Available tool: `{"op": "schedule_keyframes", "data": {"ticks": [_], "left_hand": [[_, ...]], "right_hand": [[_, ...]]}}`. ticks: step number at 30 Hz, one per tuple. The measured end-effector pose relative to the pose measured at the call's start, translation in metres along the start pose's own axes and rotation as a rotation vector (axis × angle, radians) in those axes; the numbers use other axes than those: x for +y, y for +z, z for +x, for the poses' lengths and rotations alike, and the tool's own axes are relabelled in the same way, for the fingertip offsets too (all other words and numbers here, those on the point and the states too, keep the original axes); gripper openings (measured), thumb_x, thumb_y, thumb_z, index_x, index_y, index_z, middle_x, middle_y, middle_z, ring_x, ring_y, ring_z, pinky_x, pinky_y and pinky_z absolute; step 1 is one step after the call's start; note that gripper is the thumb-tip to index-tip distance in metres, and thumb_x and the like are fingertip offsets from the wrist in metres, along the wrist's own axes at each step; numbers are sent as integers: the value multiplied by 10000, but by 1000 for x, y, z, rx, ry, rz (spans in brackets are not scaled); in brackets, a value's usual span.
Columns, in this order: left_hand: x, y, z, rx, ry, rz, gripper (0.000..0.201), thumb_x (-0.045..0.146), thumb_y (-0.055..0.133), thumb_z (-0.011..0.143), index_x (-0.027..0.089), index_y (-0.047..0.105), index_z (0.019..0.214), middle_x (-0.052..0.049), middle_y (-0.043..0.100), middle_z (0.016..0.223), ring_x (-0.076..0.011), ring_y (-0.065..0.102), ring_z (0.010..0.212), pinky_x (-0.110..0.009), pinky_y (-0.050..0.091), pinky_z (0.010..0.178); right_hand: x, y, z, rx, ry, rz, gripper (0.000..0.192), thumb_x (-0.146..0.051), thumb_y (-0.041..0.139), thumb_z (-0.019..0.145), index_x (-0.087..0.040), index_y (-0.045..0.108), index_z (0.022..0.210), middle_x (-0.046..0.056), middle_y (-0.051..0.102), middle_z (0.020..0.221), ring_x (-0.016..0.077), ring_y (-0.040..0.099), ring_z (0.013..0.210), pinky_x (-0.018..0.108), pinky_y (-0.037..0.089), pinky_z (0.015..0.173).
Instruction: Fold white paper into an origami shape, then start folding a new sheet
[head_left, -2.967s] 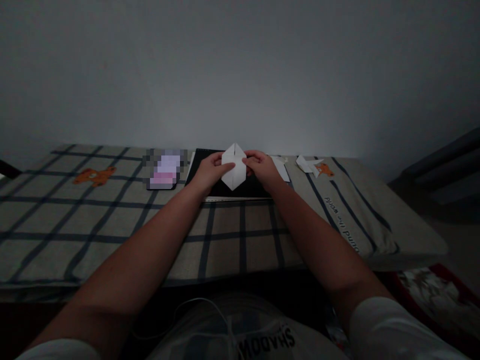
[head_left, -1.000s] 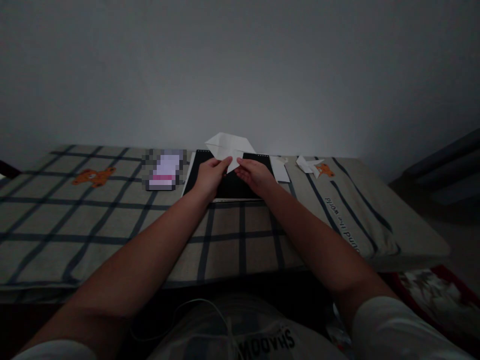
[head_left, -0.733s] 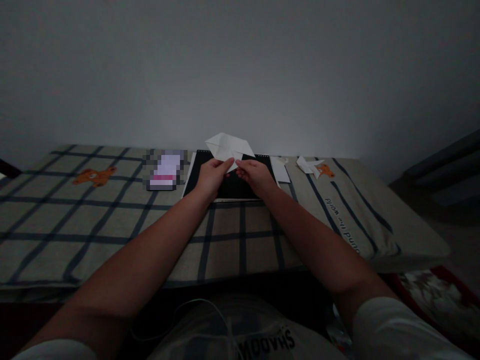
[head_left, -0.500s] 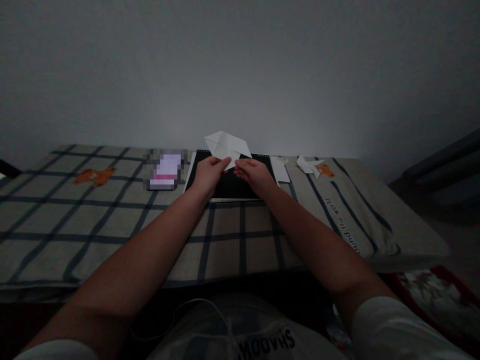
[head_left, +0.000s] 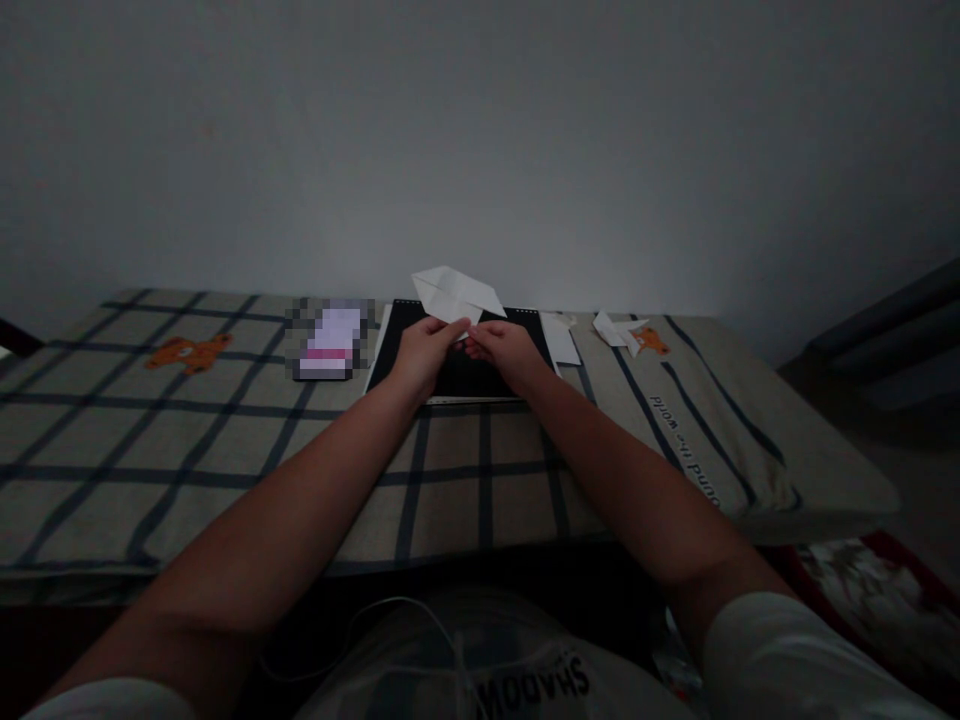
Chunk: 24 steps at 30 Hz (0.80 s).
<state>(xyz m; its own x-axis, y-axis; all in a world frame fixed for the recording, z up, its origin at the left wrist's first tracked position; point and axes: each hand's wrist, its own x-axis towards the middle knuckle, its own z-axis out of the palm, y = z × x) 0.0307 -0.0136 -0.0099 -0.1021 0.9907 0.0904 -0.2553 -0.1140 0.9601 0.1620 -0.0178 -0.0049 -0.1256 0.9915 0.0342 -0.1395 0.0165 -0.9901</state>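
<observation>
A folded sheet of white paper is held up over a black spiral-edged pad, its creased wide part pointing away from me. My left hand pinches the near end of the paper between thumb and fingers. Close beside it, my right hand grips the same near end, with fingertips almost meeting the left thumb. The fingers partly hide the paper's near tip.
To the left lies a phone with a lit, blurred screen. White paper pieces lie right of the pad, and a folded paper shape is farther right. A checked cloth covers the table, with a wall behind.
The paper has shifted slightly right and tilted a little flatter. My left thumb has moved right, closer to the right fingertips, covering more of the near tip.
</observation>
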Motion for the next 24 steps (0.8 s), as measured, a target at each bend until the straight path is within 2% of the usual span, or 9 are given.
{"op": "schedule_keyframes", "data": {"ticks": [5, 8, 10, 12, 13, 15, 17, 20, 24], "left_hand": [[3, -4, 2, 2, 30, 20, 224, 310, 799, 627, 153, 688, 741, -33, 692, 772, -138, 603, 712, -269, 474, 703], [6, -9, 5, 41, 84, 130, 226, 293, 784, 620, 152, 725, 786, -47, 718, 811, -161, 613, 740, -271, 462, 684], [9, -12, 7, 64, 97, 197, 188, 276, 758, 635, 153, 732, 775, -57, 726, 812, -174, 614, 736, -277, 452, 669], [10, -14, 8, 67, 92, 257, 167, 276, 741, 652, 156, 738, 766, -60, 728, 801, -177, 604, 709, -283, 441, 656], [10, -14, 7, 57, 90, 288, 172, 289, 743, 658, 157, 742, 769, -58, 727, 792, -174, 596, 692, -285, 435, 653], [9, -15, 6, 20, 91, 341, 207, 331, 758, 664, 161, 752, 782, -45, 720, 760, -167, 578, 661, -285, 424, 647], [8, -14, 5, -37, 98, 373, 257, 387, 771, 671, 163, 759, 794, -32, 710, 730, -161, 570, 648, -281, 415, 639], [5, -14, 4, -108, 127, 400, 316, 465, 764, 696, 162, 763, 786, -21, 687, 687, -152, 558, 634, -273, 402, 622], [5, -15, 3, -174, 148, 418, 321, 470, 744, 724, 160, 771, 802, -17, 682, 681, -151, 555, 635, -270, 392, 623]], "right_hand": [[-2, -2, -1, -43, 53, 55, 66, -193, 719, 799, -168, 685, 747, 19, 696, 712, 102, 632, 659, 253, 549, 711], [-4, -8, 4, 53, 111, 99, 53, -160, 642, 833, -161, 663, 784, 16, 691, 723, 97, 637, 653, 242, 535, 685], [-6, -15, 7, 201, 46, 78, 95, -147, 571, 856, -172, 647, 804, 0, 663, 707, 97, 617, 631, 240, 511, 649], [-11, -21, 8, 352, -121, -25, 92, -166, 563, 854, -194, 648, 838, -14, 638, 712, 107, 599, 653, 245, 492, 649], [-13, -23, 7, 378, -227, -108, 84, -187, 581, 848, -205, 661, 862, -11, 642, 738, 119, 595, 688, 257, 489, 674], [-17, -26, 2, 317, -437, -294, 106, -247, 624, 841, -219, 698, 911, 12, 656, 810, 151, 590, 775, 296, 481, 759], [-19, -25, -2, 195, -546, -464, 109, -280, 674, 817, -227, 725, 897, 26, 656, 840, 173, 578, 808, 330, 463, 824], [-16, -23, -3, 99, -601, -588, 89, -301, 710, 800, -223, 730, 840, 38, 657, 827, 188, 571, 807, 354, 442, 855], [-10, -26, 2, 89, -591, -609, 140, -328, 717, 796, -211, 728, 871, 33, 653, 808, 175, 550, 747, 337, 441, 785]]}}
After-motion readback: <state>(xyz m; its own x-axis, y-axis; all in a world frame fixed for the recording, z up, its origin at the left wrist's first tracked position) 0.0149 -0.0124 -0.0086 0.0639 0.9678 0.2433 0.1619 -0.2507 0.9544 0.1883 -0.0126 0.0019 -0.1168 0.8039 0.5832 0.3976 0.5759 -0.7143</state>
